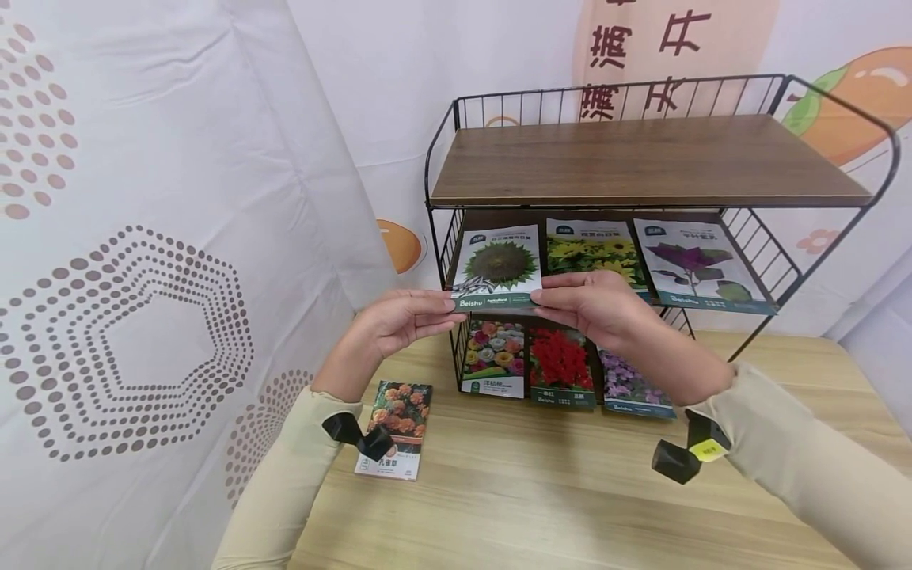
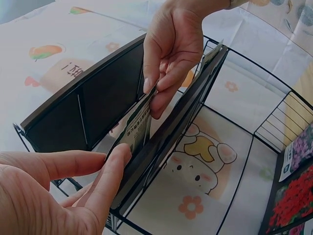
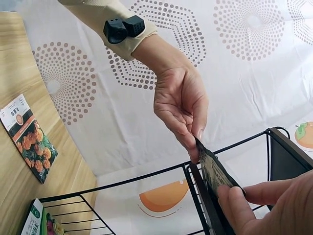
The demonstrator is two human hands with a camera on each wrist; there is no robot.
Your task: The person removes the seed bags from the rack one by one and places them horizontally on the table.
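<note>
A seed packet (image 1: 501, 265) with a large green-rimmed sunflower head lies at the left of the middle shelf. My left hand (image 1: 401, 318) pinches its lower left corner between thumb and fingers. At the lower right corner my right hand (image 1: 606, 305) pinches the same packet. From the left wrist view, the packet (image 2: 139, 125) shows edge-on, low over the shelf board, its printed back facing down. Beside it on that shelf are a yellow-flower packet (image 1: 593, 247), partly behind my right hand, and a purple-leaf packet (image 1: 694, 261).
The black wire rack has a brown top board (image 1: 641, 158) above the packets. On the bottom level stand a rose-like flower packet (image 1: 495, 356), a red-flower packet (image 1: 560, 364) and a purple-flower packet (image 1: 637, 385). An orange marigold packet (image 1: 395, 423) lies on the wooden table (image 1: 513, 491).
</note>
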